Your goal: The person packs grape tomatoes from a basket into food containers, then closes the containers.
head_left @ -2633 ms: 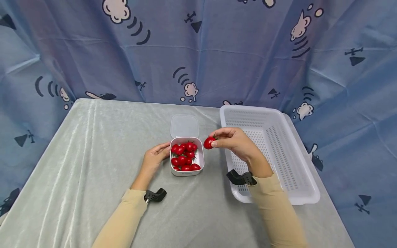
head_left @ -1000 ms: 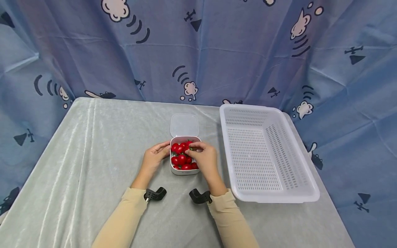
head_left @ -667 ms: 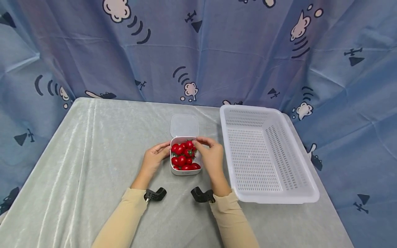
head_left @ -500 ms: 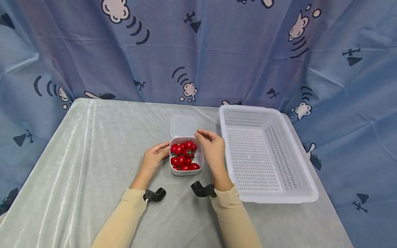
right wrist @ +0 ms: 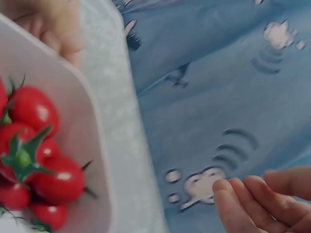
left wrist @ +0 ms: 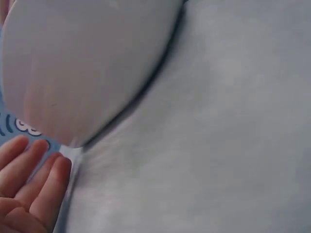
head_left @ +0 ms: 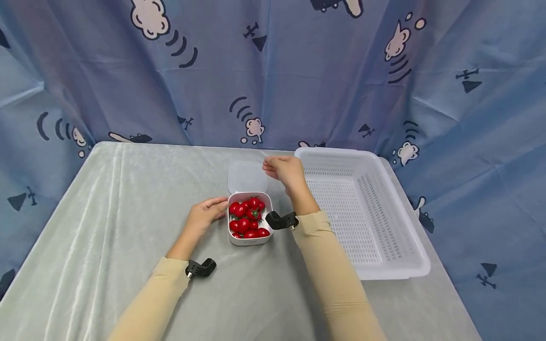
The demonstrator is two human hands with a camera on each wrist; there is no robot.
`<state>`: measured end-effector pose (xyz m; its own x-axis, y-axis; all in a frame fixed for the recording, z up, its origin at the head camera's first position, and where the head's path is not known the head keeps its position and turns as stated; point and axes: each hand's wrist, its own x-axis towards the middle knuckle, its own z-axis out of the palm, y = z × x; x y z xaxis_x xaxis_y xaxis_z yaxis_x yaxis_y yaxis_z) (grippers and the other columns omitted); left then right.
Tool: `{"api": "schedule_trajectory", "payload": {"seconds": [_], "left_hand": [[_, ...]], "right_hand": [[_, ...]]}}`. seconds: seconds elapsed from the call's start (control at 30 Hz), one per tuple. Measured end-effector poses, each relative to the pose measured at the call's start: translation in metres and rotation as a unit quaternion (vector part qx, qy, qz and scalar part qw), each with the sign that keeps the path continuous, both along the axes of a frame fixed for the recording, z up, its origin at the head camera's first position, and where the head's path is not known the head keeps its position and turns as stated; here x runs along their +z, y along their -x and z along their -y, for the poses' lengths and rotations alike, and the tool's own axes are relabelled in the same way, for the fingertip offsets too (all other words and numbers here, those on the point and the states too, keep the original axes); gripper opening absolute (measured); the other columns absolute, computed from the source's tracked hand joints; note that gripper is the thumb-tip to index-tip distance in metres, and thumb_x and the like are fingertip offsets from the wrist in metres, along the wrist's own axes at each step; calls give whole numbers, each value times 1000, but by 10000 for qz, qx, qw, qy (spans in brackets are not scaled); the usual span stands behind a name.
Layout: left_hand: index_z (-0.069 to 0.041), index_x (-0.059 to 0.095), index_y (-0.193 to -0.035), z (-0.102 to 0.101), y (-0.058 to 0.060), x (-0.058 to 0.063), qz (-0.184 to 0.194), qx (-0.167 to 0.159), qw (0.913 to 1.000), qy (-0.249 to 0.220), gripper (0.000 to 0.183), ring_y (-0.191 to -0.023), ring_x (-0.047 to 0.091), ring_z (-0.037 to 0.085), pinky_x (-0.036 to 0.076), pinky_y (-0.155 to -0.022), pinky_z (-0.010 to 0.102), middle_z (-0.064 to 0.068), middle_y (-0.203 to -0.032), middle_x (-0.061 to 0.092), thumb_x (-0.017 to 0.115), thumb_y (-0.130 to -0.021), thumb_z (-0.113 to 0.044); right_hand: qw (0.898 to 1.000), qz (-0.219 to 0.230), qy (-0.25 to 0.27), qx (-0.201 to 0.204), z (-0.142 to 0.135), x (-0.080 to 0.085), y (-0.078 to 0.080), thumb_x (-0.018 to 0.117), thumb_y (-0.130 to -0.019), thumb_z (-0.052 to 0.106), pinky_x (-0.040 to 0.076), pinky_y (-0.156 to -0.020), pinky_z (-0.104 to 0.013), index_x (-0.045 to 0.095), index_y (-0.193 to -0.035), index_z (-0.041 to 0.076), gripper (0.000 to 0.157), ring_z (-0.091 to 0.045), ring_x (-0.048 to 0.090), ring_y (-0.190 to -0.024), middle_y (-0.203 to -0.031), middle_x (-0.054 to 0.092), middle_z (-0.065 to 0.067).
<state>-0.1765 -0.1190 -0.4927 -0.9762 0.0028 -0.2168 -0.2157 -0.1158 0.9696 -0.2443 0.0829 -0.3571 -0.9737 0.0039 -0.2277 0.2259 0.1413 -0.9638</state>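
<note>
A small white plastic box [head_left: 249, 241] holds several red tomatoes [head_left: 243, 224] with green stems. Its translucent lid [head_left: 245, 177] lies folded back behind it. My left hand [head_left: 201, 217] is at the box's left side, fingers nearly straight by the rim. In the left wrist view that hand [left wrist: 34, 187] shows close to the box wall [left wrist: 92, 58]; contact is hard to tell. My right hand [head_left: 286, 173] hovers at the lid's right edge, holding nothing. Loosely bent fingers of the right hand [right wrist: 269, 201] appear in the right wrist view, away from the tomatoes [right wrist: 34, 111].
A large white perforated basket [head_left: 354, 222] with no tomatoes in it stands to the right, partly behind my right wrist. Light grey cloth [head_left: 149, 189] covers the table. A blue patterned curtain [head_left: 213, 71] hangs behind the table.
My right hand brought a tomato from beside the box into it, let go, then moved up and back beside the lid. My left hand stays by the box. The head view shifted slightly.
</note>
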Motion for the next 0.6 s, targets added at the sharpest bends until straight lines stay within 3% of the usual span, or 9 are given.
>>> {"api": "schedule_trajectory", "payload": {"seconds": [0.1,0.2,0.3,0.43,0.57,0.6], "left_hand": [[1,61,-119,5,9,5,37,-14,9997,227,44,-88,64,0,52,-85,24,6,-117,65,69,-85,-26],[0,61,-118,8,23,14,-50,-8,9992,408,44,-99,63,6,52,-87,23,12,-122,61,68,-85,-27],[0,61,-119,9,38,22,-94,5,9986,523,43,-109,60,17,51,-89,25,15,-124,60,67,-86,-27],[1,58,-122,11,55,30,51,-26,9979,653,45,-115,56,26,50,-93,29,14,-127,58,65,-87,-26],[-1,55,-126,13,67,34,349,-74,9966,748,46,-117,55,26,48,-96,33,12,-130,55,63,-88,-26],[-1,54,-127,13,69,34,407,-98,9962,760,46,-118,55,26,48,-96,33,13,-131,54,63,-89,-26]], "right_hand": [[9970,763,33,-98,4,-4,8,52,-92,4,52,-89,-32,58,-116,-12,29,-13,66,-74,-91,66,-14],[9911,1307,-228,-125,7,-16,20,51,-93,5,49,-93,-35,55,-119,-11,30,-10,62,-69,-92,63,-11],[9881,1506,-306,-74,2,-38,38,55,-90,4,55,-83,-32,59,-110,-10,25,-13,65,-70,-92,66,-13],[9867,1591,-338,5,-14,-88,79,56,-85,1,58,-62,-29,62,-93,-6,12,-20,67,-67,-80,68,-15],[9811,1879,-470,48,-28,-136,120,58,-82,1,58,-67,-32,59,-100,-6,20,-26,68,-75,-87,68,-18],[9788,1993,-477,32,-29,-139,123,59,-82,1,58,-69,-33,59,-104,-6,23,-26,68,-78,-91,68,-19]]}}
